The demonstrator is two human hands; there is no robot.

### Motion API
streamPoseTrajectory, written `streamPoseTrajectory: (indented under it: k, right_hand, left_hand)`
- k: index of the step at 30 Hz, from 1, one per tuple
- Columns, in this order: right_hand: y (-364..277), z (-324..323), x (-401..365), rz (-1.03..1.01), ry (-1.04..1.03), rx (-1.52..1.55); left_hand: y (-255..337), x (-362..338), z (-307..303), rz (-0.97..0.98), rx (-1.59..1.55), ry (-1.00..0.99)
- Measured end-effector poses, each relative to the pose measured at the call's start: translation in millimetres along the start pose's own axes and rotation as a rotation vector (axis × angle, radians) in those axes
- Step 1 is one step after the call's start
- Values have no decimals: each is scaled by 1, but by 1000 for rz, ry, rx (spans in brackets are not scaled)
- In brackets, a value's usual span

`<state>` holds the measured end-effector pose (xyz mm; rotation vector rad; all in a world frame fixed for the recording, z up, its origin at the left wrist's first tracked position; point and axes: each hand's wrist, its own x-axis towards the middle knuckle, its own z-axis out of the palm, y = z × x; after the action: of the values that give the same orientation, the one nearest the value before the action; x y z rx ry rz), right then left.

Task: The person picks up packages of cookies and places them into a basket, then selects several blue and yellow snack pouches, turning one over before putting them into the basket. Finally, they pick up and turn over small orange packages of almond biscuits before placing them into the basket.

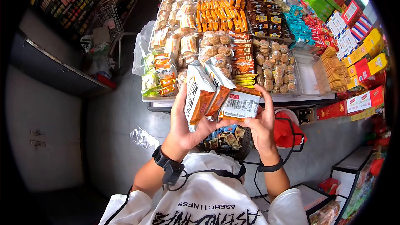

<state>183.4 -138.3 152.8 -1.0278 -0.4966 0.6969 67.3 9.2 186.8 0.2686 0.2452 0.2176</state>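
Note:
Several orange-and-white snack packets are held upright between my two hands, in front of the display. My left hand point(183, 121) is wrapped round the left packet point(198, 96), with its fingers beneath the group. A middle packet point(219, 89) leans beside it. My right hand point(263, 121) grips the right packet point(241, 103), which shows a barcode and a printed label, with the thumb at its lower edge. Just beyond the hands are bagged round biscuits point(216, 50), brown packets point(243, 58) and yellow packets point(246, 79).
The snack display point(223, 16) spreads ahead, with a clear plastic bin point(310, 73) at its right front. Below my hands stands a dark container point(246, 146) of small packets. A red bag point(287, 130) is at the right, a shopping cart point(110, 18) at the upper left.

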Motion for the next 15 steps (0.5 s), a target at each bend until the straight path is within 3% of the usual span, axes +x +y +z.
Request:
streamPoseTrajectory:
  k: [9, 11, 15]
  right_hand:
    - [-5, 6, 3, 27, 39, 18]
    - [4, -4, 6, -198, -18, -217]
    - [1, -3, 7, -270, 4, -286]
  left_hand:
    - [3, 6, -2, -16, -4, 4]
    - [3, 8, -2, -29, -6, -21]
    - [3, 10, -3, -40, -7, -36]
